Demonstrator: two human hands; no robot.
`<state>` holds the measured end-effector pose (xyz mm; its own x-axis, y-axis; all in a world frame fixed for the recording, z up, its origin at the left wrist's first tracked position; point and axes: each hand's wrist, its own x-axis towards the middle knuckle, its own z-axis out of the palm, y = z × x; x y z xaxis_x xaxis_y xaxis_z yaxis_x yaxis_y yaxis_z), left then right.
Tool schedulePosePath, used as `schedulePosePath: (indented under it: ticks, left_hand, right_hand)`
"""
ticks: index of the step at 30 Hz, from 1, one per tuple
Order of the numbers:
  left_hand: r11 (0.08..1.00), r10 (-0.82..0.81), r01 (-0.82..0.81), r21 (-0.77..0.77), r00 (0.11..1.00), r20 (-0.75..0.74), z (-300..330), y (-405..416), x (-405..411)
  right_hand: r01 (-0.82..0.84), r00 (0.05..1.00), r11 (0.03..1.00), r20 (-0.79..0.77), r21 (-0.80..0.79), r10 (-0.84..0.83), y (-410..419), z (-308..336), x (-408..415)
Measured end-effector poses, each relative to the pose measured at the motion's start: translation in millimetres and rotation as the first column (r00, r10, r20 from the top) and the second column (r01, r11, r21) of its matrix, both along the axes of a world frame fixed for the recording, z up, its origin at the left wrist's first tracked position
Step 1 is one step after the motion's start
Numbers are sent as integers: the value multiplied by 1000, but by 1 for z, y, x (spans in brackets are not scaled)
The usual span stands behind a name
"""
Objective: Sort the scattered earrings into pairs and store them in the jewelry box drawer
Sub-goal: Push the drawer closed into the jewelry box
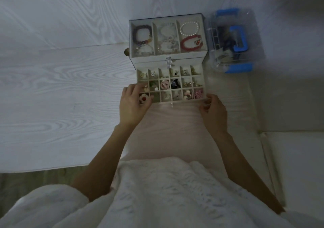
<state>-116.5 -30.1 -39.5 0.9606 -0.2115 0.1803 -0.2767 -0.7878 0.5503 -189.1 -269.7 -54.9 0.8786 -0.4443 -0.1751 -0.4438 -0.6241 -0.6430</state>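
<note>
With drawer (169, 85) pulled out of box (166, 36) on counter (61, 87), left hand (132, 103) pinching flower earring (143, 98) over near-left cell, right hand (213, 109) gripping front corner: keep drawer steady, drop earring beside its match, avoid neighbouring cells.

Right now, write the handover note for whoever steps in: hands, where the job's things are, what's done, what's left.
Left hand: at the front left corner of the drawer, fingers over a white flower earring with a red centre; whether it pinches the earring I cannot tell.
Right hand: fingers curled on the drawer's front right corner.
Jewelry box: on the white table, drawer pulled out toward the person; bracelets lie in the top tray.
Done: most drawer compartments hold earrings, among them a pink flower earring at front right.
Left: no loose earrings show on the table; settle the flower earring, check the pairs, push the drawer in.
</note>
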Motion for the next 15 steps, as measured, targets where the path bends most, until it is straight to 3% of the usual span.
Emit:
schedulePosePath:
  ticks: [3, 5, 10, 15]
  left_hand:
    - [985, 119, -157, -76, 923, -365, -6, 16, -4]
    - [979, 131, -187, -75, 874, -469, -10, 19, -4]
    - [973, 149, -205, -104, 906, -397, -12, 15, 9]
    - [960, 237, -273, -66, 913, -331, -14, 6, 34]
  right_hand:
    - [26, 1000, 999, -2, 26, -26, 4, 0, 1]
    - [42, 999, 998, 19, 46, -43, 6, 1, 4]
    - [14, 1000, 999, 18, 42, -15, 3, 2, 20]
    - [-126, 992, 992, -3, 16, 126, 1, 4, 43]
